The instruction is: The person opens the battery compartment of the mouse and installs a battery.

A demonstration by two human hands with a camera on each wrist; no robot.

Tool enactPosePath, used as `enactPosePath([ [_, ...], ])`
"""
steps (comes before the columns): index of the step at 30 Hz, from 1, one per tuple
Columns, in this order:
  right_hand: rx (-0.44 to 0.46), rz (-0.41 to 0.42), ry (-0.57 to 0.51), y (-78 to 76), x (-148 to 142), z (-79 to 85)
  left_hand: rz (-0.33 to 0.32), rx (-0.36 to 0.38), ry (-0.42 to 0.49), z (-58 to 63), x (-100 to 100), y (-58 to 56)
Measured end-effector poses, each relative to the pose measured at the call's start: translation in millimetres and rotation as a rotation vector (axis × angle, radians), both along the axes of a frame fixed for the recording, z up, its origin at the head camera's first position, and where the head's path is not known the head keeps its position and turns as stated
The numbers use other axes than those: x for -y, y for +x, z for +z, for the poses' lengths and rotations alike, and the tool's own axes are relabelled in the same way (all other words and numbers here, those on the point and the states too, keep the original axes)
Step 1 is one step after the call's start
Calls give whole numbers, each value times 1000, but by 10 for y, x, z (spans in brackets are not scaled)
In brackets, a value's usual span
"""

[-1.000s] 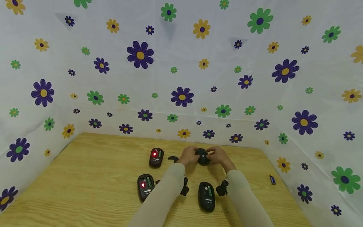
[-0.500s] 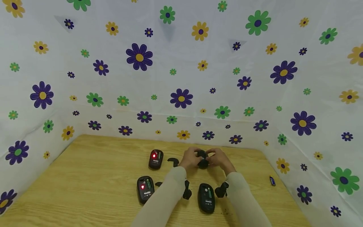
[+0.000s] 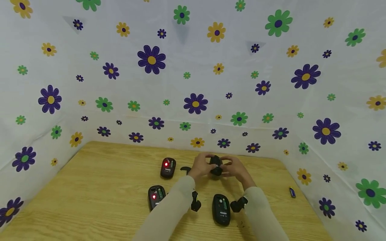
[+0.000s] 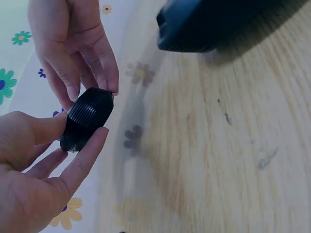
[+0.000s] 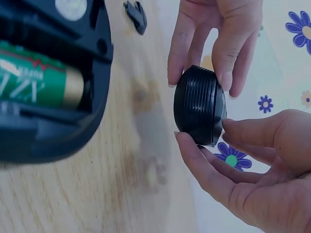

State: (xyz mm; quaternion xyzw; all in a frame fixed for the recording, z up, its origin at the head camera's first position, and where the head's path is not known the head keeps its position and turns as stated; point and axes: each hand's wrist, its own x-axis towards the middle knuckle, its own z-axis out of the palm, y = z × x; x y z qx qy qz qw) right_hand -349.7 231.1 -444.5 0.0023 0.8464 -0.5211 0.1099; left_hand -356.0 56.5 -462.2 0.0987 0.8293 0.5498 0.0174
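Note:
Both hands hold a black computer mouse near the back of the table. Its ribbed edge faces the left wrist camera. My left hand grips one end of it between thumb and fingers. At the other end, my right hand holds it with thumb and fingertips. Close to the right wrist camera lies another upturned mouse, its battery bay uncovered and a green battery inside. A small black cover lies just left of my left hand.
Two more upturned mice with red lights lit, a far one and a near one, lie to the left, the near one partly behind my left sleeve. A blue battery lies near the right table edge. Flowered cloth walls the table.
The mouse has been turned and tilted between the hands, and the fingers have shifted around it. The other mice and the blue battery have stayed in place.

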Motion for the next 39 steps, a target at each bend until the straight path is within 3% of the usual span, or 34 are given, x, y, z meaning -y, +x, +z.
enactPosePath([
  [9,-52,30,-44,185,37,136,-41,56,171,99,132,108],
  [18,-193,71,-18,385,83,328,-98,117,315,271,267,211],
  [25,-300,95,137,552,148,312,-86,180,386,290,389,292],
  [30,-404,104,258,655,70,264,-103,216,404,276,301,333],
  [39,-567,140,315,651,279,228,-102,286,406,325,506,386],
])
